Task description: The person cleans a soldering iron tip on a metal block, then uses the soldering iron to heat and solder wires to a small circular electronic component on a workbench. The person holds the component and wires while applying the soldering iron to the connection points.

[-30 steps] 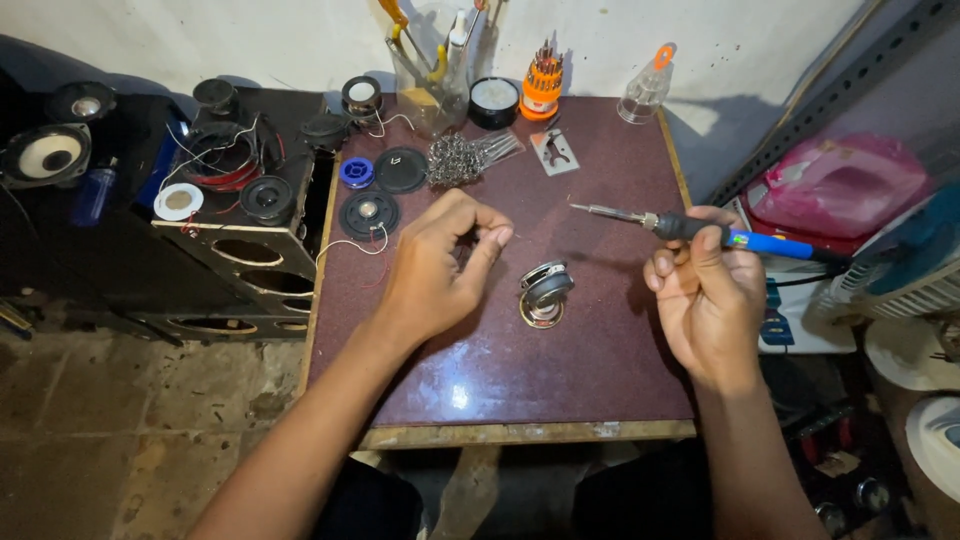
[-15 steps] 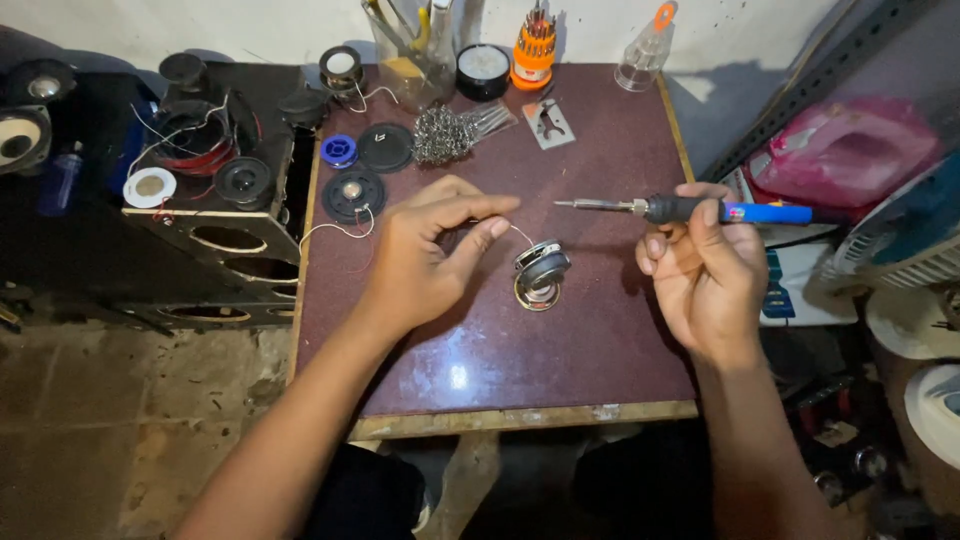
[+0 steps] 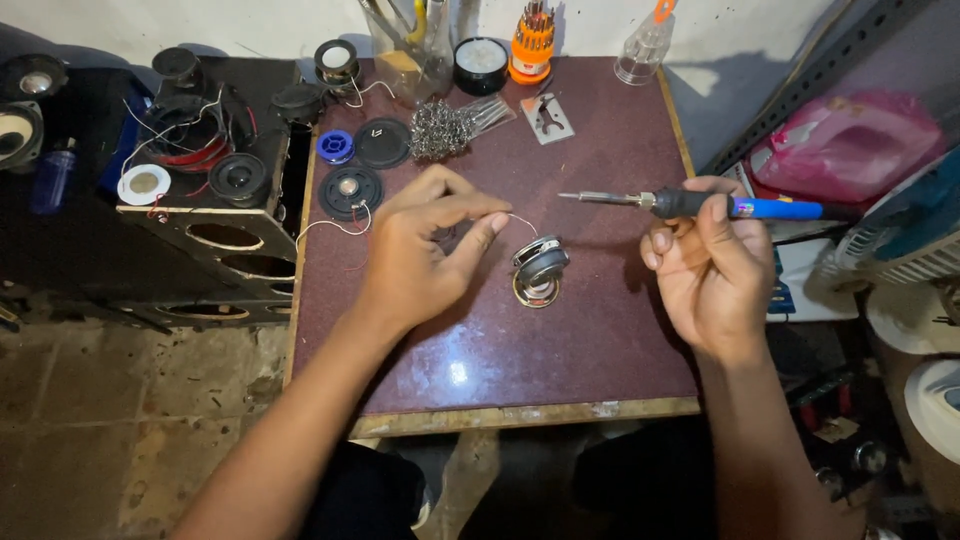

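Right hand (image 3: 710,270): grip closed around the dark handle of a soldering iron (image 3: 700,205), blue rear section sticking out past the knuckles toward the right, metal tip level and pointing left over the bench (image 3: 600,330). Tip sits apart from the small speaker (image 3: 540,270), above and to its right.

Left hand (image 3: 425,250): thumb and forefinger pinched narrow on a thin wire (image 3: 520,220) that arcs from the fingertips over to the small speaker. I cannot tell exactly where the wire joins it. Small speaker rests tilted on the maroon bench, about mid-surface, between the two hands, just right of the left fingertips.

Surroundings I log: a steel-wool tip cleaner (image 3: 440,128) at the back of the bench, a flat black speaker (image 3: 350,190) near the left edge with white wires trailing off, an orange screwdriver-bit holder (image 3: 532,45) at the rear, a pink plastic bag (image 3: 850,140) off to the right.
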